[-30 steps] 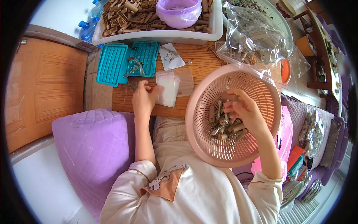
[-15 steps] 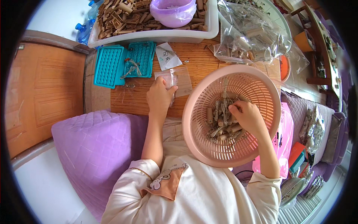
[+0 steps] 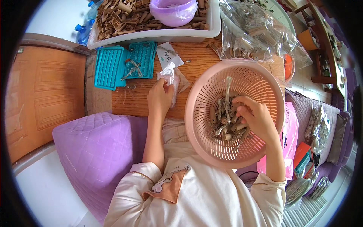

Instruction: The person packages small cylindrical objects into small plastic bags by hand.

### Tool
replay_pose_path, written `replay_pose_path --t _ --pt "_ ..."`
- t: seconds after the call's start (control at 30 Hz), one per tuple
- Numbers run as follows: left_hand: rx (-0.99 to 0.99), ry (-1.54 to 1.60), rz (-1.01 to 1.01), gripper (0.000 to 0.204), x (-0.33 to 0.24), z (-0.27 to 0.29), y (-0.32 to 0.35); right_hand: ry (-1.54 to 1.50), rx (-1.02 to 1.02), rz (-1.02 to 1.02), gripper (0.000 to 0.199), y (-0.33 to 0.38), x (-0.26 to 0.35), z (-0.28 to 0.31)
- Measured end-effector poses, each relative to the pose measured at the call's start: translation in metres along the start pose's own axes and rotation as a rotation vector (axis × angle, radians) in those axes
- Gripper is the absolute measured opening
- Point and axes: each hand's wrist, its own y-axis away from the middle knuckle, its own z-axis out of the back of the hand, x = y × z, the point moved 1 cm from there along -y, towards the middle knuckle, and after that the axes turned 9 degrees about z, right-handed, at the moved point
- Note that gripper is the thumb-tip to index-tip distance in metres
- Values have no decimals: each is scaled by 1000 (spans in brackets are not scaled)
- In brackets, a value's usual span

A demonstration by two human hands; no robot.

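My left hand (image 3: 160,97) is closed on a clear plastic bag (image 3: 169,72) at the table's near edge, and the bag's upper end stands up from the fingers. A pink slotted plastic basket (image 3: 194,109) is tilted toward me on the right. In it lie several brown tube-like pieces (image 3: 226,137) and thin, silvery wire-like bundles (image 3: 228,94). My right hand (image 3: 255,113) reaches into the basket over this heap. Its thumb and fingers are curled together at the brown pieces; what is between them, if anything, is hidden.
Teal bubbled trays (image 3: 109,68) lie on the wooden table (image 3: 193,50), one bearing a silvery bundle. Beside them is a white paper slip (image 3: 169,55). Behind stand a white bin (image 3: 159,38) of brown pieces with a purple-lined bowl (image 3: 174,13), and a large clear bag (image 3: 247,34). A purple quilted seat (image 3: 100,151) stands left.
The clear bag in my left hand has been raised and gathered, its top now upright. My right hand has shifted slightly within the basket, its fingers more curled.
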Motion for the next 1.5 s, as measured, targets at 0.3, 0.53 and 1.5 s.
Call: replay_pose_path --t 0.3,0.53,1.5 --pt "-170 120 -102 9 -4 2 8 -634 -44 220 35 17 -15 -7" --pt "-26 267 -17 11 0 10 9 -878 -213 243 17 17 -24 -23" --pt "346 865 -315 22 -79 26 103 -718 -355 233 28 40 15 -59"
